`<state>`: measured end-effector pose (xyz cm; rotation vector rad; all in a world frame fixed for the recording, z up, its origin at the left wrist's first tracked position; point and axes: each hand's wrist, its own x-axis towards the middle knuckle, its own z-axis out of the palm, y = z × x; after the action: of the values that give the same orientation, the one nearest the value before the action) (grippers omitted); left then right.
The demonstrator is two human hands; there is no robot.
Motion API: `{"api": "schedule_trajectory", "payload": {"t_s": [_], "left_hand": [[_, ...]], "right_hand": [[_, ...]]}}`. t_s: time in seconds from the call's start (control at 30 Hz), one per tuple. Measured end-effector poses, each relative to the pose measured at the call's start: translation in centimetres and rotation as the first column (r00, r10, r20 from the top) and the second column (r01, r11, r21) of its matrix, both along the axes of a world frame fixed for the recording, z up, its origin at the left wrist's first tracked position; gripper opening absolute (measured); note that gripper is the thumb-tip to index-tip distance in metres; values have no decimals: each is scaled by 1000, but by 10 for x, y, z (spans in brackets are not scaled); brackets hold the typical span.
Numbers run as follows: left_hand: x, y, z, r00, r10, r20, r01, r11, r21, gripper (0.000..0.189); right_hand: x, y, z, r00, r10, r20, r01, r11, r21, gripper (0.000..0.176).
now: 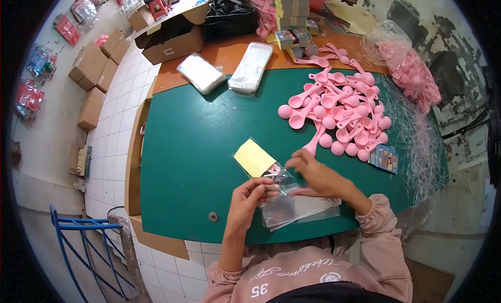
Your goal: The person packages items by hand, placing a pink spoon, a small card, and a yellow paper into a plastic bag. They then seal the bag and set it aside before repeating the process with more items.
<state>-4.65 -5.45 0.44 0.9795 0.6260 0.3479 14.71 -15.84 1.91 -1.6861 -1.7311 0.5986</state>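
Observation:
My left hand (249, 195) pinches the mouth of a clear plastic bag (284, 180). Inside the bag lie a yellow card (254, 158) and a pink piece, only partly visible near the mouth. Just to the right, my right hand (321, 177) is held over the bag's end, thumb and fingers apart, with nothing visible between them. Below both hands rests a stack of flat clear bags (297, 210). Beyond my right fingertips, a pink measuring spoon (313, 143) lies at the edge of a large heap of pink spoons (339, 107).
Two stacks of clear bags (251, 68) lie at the table's far side. Printed cards (385, 159) sit right of the heap, near crumpled plastic film (417, 141). Card bundles (292, 13) and a bag of pink items (409, 68) stand behind. A cardboard box (172, 45) is at far left.

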Motion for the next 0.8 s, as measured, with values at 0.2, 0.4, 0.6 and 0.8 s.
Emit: {"api": "schedule_trajectory", "payload": {"t_s": [0.2, 0.4, 0.6, 0.8], "left_hand": [[-28, 3, -7, 994, -77, -71, 74, 996, -49, 17], [-22, -17, -4, 980, 85, -180, 7, 890, 456, 19], [-18, -18, -8, 954, 176, -243, -9, 826, 564, 11], [-14, -20, -25, 933, 252, -258, -63, 818, 572, 12]], "right_hand": [[-8, 21, -13, 985, 142, -103, -127, 982, 142, 20], [-3, 14, -15, 863, 95, -496, -155, 984, -82, 16], [-8, 13, -29, 699, -7, -716, -104, 988, -111, 13], [-26, 18, -29, 589, -296, -752, 147, 954, -260, 14]]}}
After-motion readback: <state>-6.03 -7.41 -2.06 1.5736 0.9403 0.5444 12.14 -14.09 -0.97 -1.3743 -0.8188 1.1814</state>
